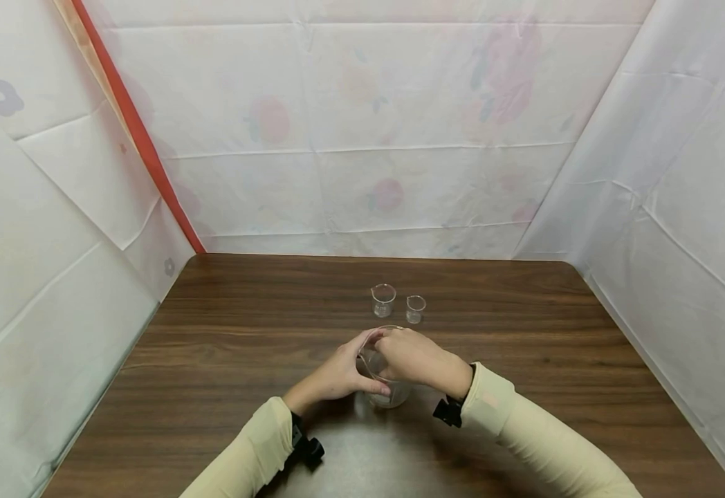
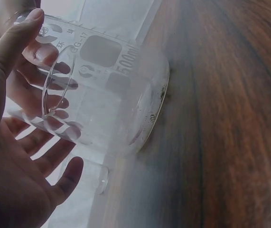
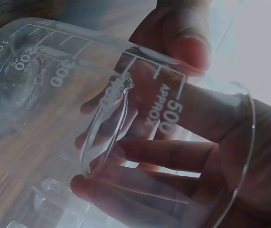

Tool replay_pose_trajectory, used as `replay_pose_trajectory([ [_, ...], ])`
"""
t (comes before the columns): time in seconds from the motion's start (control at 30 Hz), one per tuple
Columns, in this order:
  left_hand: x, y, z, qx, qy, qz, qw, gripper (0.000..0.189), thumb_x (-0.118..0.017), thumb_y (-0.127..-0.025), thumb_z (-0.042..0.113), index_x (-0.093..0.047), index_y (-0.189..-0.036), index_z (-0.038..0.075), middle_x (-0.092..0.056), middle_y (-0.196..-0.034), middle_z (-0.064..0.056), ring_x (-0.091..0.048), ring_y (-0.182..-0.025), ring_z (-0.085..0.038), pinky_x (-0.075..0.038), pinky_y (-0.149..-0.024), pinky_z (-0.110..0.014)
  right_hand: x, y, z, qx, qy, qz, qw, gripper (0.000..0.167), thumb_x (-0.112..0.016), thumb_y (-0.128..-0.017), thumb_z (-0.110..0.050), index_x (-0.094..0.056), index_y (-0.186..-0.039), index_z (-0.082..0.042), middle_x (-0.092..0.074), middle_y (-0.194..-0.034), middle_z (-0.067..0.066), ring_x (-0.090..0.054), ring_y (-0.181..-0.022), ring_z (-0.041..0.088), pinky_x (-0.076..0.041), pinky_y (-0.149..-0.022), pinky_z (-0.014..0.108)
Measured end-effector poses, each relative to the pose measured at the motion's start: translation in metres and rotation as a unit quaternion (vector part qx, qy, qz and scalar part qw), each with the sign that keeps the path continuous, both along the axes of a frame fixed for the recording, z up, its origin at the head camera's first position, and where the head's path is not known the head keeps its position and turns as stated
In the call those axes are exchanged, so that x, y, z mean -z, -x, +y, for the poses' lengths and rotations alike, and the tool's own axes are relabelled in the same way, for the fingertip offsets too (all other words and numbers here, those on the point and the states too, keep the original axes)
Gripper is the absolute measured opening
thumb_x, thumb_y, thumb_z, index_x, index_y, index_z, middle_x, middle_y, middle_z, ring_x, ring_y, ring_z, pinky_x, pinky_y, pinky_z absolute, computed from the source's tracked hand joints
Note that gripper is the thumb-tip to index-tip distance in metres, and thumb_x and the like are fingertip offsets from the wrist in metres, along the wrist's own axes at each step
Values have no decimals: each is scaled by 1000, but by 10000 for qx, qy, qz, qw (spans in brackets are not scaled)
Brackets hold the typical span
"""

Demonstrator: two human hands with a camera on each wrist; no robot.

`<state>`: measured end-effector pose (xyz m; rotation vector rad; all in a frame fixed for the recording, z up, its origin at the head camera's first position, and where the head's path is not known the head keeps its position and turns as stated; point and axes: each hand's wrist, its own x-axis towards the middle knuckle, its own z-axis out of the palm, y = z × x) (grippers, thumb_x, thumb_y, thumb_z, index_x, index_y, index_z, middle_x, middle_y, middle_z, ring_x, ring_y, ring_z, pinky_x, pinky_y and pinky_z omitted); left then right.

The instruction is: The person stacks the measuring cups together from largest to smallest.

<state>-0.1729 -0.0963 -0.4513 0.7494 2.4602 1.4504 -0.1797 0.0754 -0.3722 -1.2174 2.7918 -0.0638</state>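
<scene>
A large clear glass beaker (image 2: 104, 102) stands upright on the table, with white print and a 500 ml mark on its wall. My left hand (image 1: 340, 373) grips it from the left, thumb across the near side and fingers round the far side. My right hand (image 1: 421, 360) reaches down through the mouth, its fingers curled at the rim of a smaller glass beaker (image 3: 61, 109) nested inside. Through the glass, the right wrist view shows those fingertips on that rim and the smaller beaker's round base lower down. In the head view the right hand hides most of the inner beaker.
Just beyond the large beaker stand two more small glass beakers, a bigger one (image 1: 384, 301) on the left and a smaller one (image 1: 415, 309) beside it. The brown wood-grain table (image 1: 225, 332) is enclosed by white patterned curtains (image 1: 350, 187) at the back and both sides.
</scene>
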Motion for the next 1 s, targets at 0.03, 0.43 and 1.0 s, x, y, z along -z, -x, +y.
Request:
replay_pose_trajectory([
  [0.03, 0, 0, 0, 3, 1, -16, 10000, 98, -88, -71, 33, -34, -150, 11, -45, -151, -2, -42, -138, -19, -33, -114, -47, 0, 0, 0, -1, 27, 26, 10000, 31, -80, -75, -24, -73, -101, -8, -71, -105, 5, -67, -98, 23, -52, -91, 40],
  [0.43, -1, 1, -1, 3, 60, -51, 10000, 101, -88, -70, 36, -32, -151, 13, -45, -151, -2, -43, -137, -20, -34, -113, -48, -13, -3, 3, -92, 221, -120, 9996, 33, -81, -78, -26, -72, -106, -9, -72, -107, 4, -68, -95, 19, -55, -81, 39],
  [1.0, -4, -1, -1, -25, 198, -183, 9996, 101, -87, -70, 39, -31, -151, 13, -53, -141, -6, -51, -129, -23, -41, -107, -48, -28, 0, 7, 57, 426, -76, 9990, 33, -79, -80, -33, -74, -108, -16, -69, -94, 3, -65, -82, 18, -54, -72, 37],
])
